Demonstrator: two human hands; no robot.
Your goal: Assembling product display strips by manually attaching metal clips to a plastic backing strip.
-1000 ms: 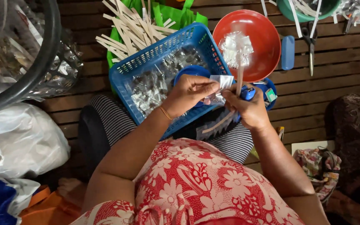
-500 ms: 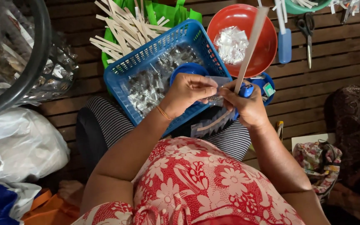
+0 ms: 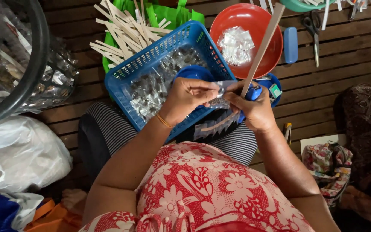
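My left hand (image 3: 190, 98) pinches a small clear plastic packet (image 3: 220, 93) over the near edge of a blue plastic basket (image 3: 127, 74). My right hand (image 3: 254, 109) grips the same packet's other side together with a long pale strip (image 3: 263, 45) that slants up over a red bowl (image 3: 273, 25), and it also holds a small blue tool (image 3: 254, 92). The basket holds many filled clear packets (image 3: 151, 88). The red bowl holds a heap of empty clear bags (image 3: 236, 43). More clear packets (image 3: 213, 126) lie on my lap under the hands.
Pale strips (image 3: 121, 30) lie on a green bag behind the basket. A blue lid (image 3: 290, 44) and scissors (image 3: 313, 34) rest on the wooden floor at right. A dark rimmed bin of packets (image 3: 18, 64) and white bags (image 3: 20, 154) sit left; patterned cloth (image 3: 327, 161) right.
The long strip has swung up and now slants across the red bowl. My hands have closed together on the packet and the view has shifted slightly down.
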